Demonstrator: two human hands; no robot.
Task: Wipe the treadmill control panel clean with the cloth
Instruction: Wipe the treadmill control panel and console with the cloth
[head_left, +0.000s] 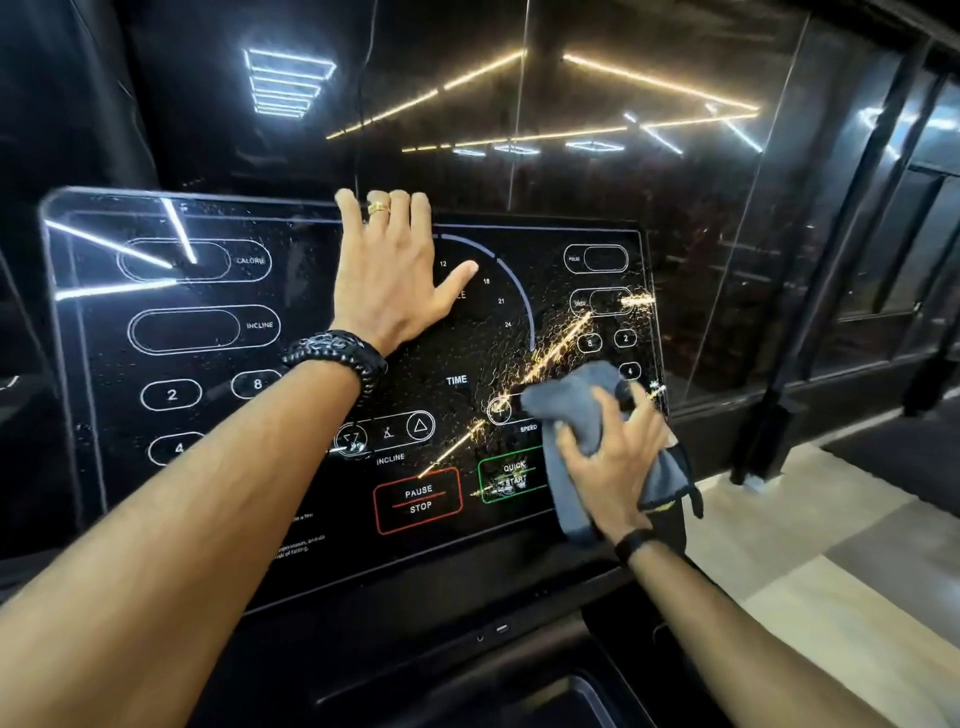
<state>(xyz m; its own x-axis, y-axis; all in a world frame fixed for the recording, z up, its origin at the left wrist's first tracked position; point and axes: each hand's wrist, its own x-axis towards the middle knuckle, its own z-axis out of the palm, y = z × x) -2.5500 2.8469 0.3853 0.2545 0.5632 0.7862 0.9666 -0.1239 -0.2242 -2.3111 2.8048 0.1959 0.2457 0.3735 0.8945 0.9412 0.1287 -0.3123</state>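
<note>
Against the lower right corner of the treadmill control panel (208, 519), the right hand (613, 467) grasps a bunched grey microfibre cloth (571, 395), fingers curled into its folds, and presses it onto the glass just beside the SPEED label. A loose flap of the cloth hangs off the panel's right edge, below the hand. The left hand (387, 270) lies flat and released near the middle of the top edge, fingers straight and reaching over the rim, thumb spread toward the dial markings; a gold ring (379, 208) sits on one finger and a black beaded bracelet (337, 353) circles the wrist.

Droplets cover the right half of the panel, thickest between the TIME label and the numbered speed buttons, so most of the wiping appears to lie ahead.

Several things could go wrong from here. The cloth sits very near the green QUICK START button (511, 474) and the red PAUSE STOP button (418, 501); if the console is powered and touch-sensitive, a firm pass across them might start the belt. The displays look dark, though whether the machine is off cannot be told. The braced left palm will likely leave fresh smears on the centre. The ring or bracelet could scuff the glossy surface if that hand slides. Liquid pushed downward may run over the bottom edge toward the ports (491, 631) below.
</note>
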